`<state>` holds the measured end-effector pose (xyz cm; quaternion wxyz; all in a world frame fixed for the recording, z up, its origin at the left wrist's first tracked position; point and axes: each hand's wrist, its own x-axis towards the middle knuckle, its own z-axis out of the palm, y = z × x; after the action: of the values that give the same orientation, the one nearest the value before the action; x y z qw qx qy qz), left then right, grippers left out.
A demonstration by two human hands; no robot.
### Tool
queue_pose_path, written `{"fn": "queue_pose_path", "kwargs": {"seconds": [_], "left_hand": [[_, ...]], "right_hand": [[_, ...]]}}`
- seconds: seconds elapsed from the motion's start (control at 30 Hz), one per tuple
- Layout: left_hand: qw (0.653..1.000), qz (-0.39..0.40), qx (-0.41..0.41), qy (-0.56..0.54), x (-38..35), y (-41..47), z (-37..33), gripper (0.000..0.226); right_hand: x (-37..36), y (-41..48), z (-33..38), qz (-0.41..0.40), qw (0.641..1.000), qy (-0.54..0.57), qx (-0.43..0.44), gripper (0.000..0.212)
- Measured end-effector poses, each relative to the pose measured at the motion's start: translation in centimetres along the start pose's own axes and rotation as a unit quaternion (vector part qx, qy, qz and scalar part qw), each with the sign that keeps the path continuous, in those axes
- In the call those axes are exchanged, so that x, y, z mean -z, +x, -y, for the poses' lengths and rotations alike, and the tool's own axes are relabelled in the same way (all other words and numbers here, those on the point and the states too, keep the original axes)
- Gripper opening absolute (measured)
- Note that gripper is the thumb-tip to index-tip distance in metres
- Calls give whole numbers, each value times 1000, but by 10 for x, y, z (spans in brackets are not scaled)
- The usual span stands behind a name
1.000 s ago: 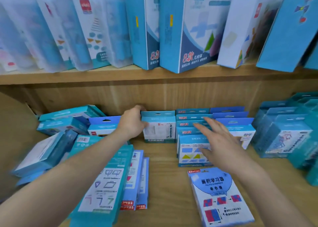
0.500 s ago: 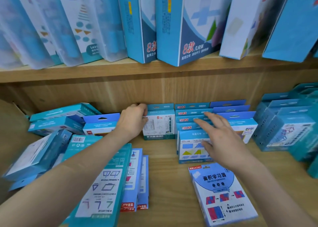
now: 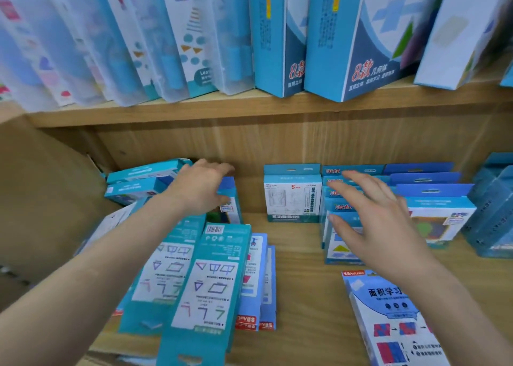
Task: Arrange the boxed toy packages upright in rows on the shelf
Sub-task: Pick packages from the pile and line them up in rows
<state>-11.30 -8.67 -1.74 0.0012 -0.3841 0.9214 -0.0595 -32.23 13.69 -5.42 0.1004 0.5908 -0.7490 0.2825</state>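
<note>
Two bare hands reached into the lower wooden shelf (image 3: 299, 257) among blue toy boxes.

Taking the upright white-fronted box (image 3: 292, 199) at the shelf's back wall as landmark: right of it stood the rows of upright blue boxes (image 3: 433, 196); left and nearer lay long teal boxes (image 3: 206, 290) flat. The right hand (image 3: 372, 221) hovered to its right, fingers spread open, gripping nothing. The left hand (image 3: 201, 189) lay to its left, fingers curled over a small blue-topped box (image 3: 230, 207); whether they gripped it, I cannot tell.
</note>
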Motion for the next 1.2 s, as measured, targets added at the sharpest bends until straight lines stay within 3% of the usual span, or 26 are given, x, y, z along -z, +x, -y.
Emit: {"fn": "queue_pose_path", "kwargs": {"seconds": [0.2,0.3,0.43,0.53,0.6,0.7,0.77,0.87,0.93,0.97,1.1,1.2], "left_hand": [[996,19,-13,83,-9,7,-1,49],[994,-73,-74,28,-4,-8,2,38],[960,-225,-147,-80,17,-35,-2,40],[940,-253,-199,-111,35,-47,-9,45],[924,-271,-217,-160,46,-58,-15,43],[890,-355,-157,-239,53,-74,-19,45],[867,-376,-63,-321,49,-80,-20,51],[797,-267,55,-539,47,-86,-24,46],[741,-178,65,-644,47,-88,-28,22],[736,-155,59,-657,48,-89,-32,10],[709,-108,26,-696,52,-90,-49,34],[742,-70,-48,-666,57,-95,-59,33]], "right_hand": [[-24,4,36,7,997,63,36,41],[-28,7,48,25,991,124,35,41],[-27,20,66,51,979,198,19,57],[-29,34,82,74,979,189,35,66],[-30,39,87,49,978,198,40,51],[-21,40,86,35,955,293,13,28],[-14,35,82,52,896,440,-35,24],[-6,24,71,67,802,586,-93,28],[-3,16,64,76,761,634,-110,33],[-1,13,61,81,743,654,-113,43],[11,3,55,87,724,676,-107,55],[23,-5,51,71,726,674,-114,52]]}}
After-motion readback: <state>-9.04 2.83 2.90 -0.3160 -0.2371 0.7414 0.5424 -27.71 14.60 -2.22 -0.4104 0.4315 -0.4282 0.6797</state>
